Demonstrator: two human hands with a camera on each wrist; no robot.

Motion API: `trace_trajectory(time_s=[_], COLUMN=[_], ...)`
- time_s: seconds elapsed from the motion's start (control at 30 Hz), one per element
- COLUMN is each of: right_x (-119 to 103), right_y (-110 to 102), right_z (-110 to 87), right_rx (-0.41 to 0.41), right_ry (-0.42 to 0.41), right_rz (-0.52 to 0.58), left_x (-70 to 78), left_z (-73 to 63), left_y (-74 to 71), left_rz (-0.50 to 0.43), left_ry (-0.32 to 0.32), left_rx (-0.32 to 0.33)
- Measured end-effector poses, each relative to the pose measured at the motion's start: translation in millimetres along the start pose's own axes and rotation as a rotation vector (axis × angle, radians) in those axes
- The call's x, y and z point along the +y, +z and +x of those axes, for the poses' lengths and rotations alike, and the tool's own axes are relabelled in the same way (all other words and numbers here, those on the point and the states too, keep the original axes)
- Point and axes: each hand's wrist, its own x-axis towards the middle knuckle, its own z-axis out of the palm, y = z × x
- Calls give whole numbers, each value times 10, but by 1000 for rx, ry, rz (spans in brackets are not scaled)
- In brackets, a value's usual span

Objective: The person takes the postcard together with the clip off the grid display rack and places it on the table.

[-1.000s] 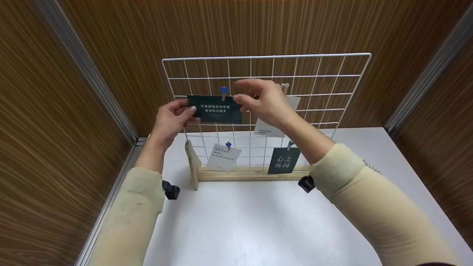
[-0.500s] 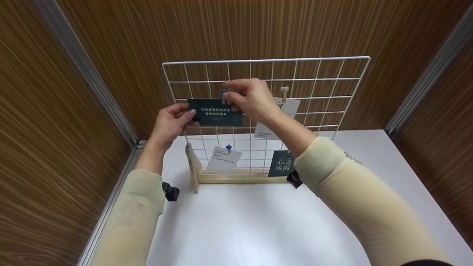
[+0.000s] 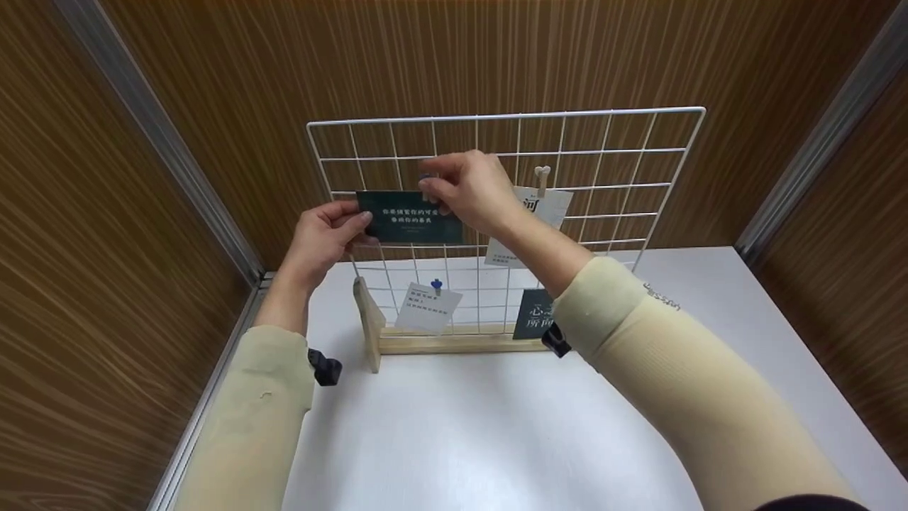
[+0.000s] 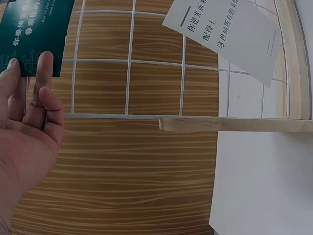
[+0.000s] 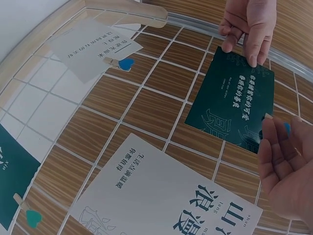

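Note:
A dark green card (image 3: pixel 397 227) with white writing lies against the white wire grid (image 3: pixel 603 112). My left hand (image 3: pixel 317 240) pinches its left edge, thumb in front and fingers behind. At the card's top edge is a small wooden clothespin with a blue heart (image 5: pixel 287 129), largely covered by the fingers. My right hand (image 3: pixel 479 195) pinches this clothespin between thumb and fingers. In the right wrist view the green card (image 5: pixel 234 98) spans between both hands.
A white card (image 3: pixel 557 206) hangs from a white-heart clothespin (image 3: pixel 543 181) behind my right wrist. Lower on the grid hang a tilted white card (image 3: pixel 428 310) and another dark card (image 3: pixel 528 316). The grid stands in a wooden base (image 3: pixel 454 345) on the white table (image 3: pixel 440 433).
My right hand has moved left from near the card's right end onto the blue-heart clothespin. My left hand keeps its hold on the card's left edge.

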Motion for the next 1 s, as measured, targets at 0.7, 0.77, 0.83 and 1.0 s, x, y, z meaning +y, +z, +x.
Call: trace_trajectory(time_s=[0.7, 0.77, 0.83, 1.0], right_x=[-33, -33, -33, -10], right_y=[61, 62, 62, 52], right_z=[42, 51, 58, 61], right_rx=[-6, 2, 8, 7], right_ry=[22, 18, 15, 6], right_rz=[-180, -188, -191, -148], left_x=[-21, -25, -31, -32], left_z=[6, 9, 16, 19], left_y=[-24, -26, -28, -24], left_rz=[10, 7, 7, 13], left_ry=[-5, -2, 1, -2], left_rx=[-2, 1, 3, -1])
